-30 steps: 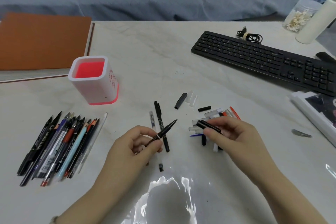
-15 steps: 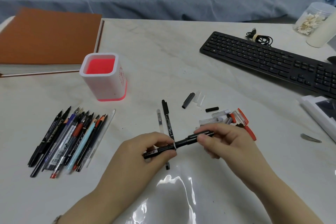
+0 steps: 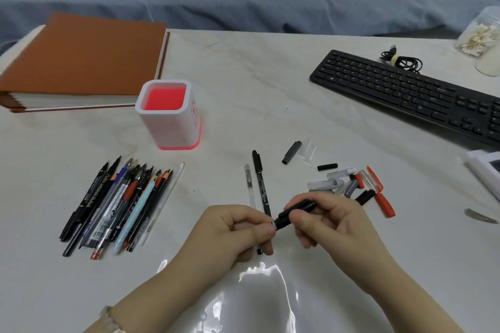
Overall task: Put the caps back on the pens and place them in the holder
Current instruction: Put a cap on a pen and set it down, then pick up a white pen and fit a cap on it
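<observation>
My left hand (image 3: 238, 232) grips the barrel of a black pen, which is mostly hidden inside the fist. My right hand (image 3: 330, 222) pinches the black cap (image 3: 295, 212) that sits over the pen's tip, between the two hands. The white pen holder (image 3: 169, 115) with a red inside stands empty at the middle left. A bundle of several uncapped pens (image 3: 121, 205) lies left of my hands. Loose caps (image 3: 349, 184), clear, black and red, are scattered just beyond my right hand. Two capped pens (image 3: 258, 178) lie on the table above my hands.
A brown-covered book (image 3: 81, 59) lies at the far left. A black keyboard (image 3: 405, 92) with a coiled cable (image 3: 400, 61) stretches across the far right. A clear jar of cotton swabs (image 3: 479, 35) stands at the right edge, and a white box (image 3: 484, 173) below it.
My hands came together: the right hand brought the black cap onto the tip of the pen held in the left hand and pushed it on. The pen's barrel slid deeper into my left fist.
</observation>
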Action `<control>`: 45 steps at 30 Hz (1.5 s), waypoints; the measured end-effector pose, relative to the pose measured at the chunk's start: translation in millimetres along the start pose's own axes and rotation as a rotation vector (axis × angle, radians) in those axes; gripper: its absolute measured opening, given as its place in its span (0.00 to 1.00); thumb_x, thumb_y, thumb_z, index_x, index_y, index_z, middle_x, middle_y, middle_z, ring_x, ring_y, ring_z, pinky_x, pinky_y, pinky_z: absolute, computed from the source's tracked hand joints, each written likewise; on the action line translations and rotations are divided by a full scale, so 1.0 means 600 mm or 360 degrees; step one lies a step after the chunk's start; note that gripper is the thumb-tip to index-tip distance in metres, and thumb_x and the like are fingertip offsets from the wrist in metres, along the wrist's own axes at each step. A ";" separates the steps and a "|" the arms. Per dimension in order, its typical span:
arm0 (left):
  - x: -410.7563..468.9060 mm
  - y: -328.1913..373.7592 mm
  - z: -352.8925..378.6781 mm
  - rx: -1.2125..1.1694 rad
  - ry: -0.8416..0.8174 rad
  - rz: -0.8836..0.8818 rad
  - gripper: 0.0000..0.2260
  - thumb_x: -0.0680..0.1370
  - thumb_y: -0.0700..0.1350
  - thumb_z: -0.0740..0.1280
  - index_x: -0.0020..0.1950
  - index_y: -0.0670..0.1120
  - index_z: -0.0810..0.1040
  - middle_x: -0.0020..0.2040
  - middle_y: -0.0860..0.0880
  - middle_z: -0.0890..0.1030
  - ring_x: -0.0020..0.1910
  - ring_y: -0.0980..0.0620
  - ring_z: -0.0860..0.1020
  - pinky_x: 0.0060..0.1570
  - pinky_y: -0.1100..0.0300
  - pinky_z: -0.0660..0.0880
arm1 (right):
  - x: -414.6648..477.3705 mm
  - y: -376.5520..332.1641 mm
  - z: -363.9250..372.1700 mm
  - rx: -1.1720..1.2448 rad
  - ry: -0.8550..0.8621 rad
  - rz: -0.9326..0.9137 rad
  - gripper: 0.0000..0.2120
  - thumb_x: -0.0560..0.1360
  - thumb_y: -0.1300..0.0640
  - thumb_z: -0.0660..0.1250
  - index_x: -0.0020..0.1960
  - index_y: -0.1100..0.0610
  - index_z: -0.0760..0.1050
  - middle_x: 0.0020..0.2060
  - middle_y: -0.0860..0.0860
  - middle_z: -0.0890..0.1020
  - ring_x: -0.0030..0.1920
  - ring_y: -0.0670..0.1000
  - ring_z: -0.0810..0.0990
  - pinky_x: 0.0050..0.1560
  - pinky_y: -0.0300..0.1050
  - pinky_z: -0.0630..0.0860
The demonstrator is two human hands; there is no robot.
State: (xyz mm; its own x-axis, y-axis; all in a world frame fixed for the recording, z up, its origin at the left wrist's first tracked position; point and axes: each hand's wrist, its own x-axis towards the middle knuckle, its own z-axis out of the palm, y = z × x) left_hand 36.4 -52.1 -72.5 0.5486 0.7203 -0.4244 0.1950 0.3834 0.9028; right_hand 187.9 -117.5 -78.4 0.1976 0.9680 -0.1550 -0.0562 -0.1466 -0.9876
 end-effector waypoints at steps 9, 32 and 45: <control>0.010 -0.039 -0.069 0.0829 0.0464 0.0442 0.08 0.75 0.41 0.65 0.48 0.54 0.79 0.43 0.59 0.80 0.42 0.63 0.77 0.43 0.74 0.71 | 0.058 0.024 0.064 0.0115 0.0255 0.0118 0.07 0.76 0.64 0.61 0.44 0.53 0.73 0.31 0.46 0.84 0.33 0.39 0.79 0.33 0.31 0.75; 0.067 -0.072 -0.159 0.2297 0.0849 0.0347 0.08 0.61 0.37 0.76 0.31 0.41 0.77 0.31 0.44 0.75 0.28 0.42 0.74 0.22 0.66 0.55 | 0.083 0.104 0.058 -0.1773 0.0171 -0.0311 0.09 0.72 0.57 0.63 0.50 0.56 0.79 0.43 0.53 0.76 0.50 0.55 0.71 0.51 0.40 0.66; 0.061 -0.045 -0.076 0.1526 0.0635 0.0539 0.05 0.78 0.44 0.58 0.43 0.45 0.69 0.34 0.47 0.75 0.31 0.50 0.71 0.29 0.58 0.63 | 0.033 0.060 -0.080 -0.1717 0.0270 0.0022 0.05 0.71 0.56 0.65 0.46 0.50 0.77 0.41 0.44 0.77 0.44 0.46 0.73 0.42 0.37 0.67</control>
State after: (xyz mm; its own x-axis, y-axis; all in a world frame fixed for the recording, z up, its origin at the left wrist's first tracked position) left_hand 14.3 -9.6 -115.5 0.4237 0.9056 0.0204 0.7308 -0.3550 0.5829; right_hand 236.9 -113.5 -118.4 0.3406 0.9363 -0.0858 0.8119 -0.3389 -0.4753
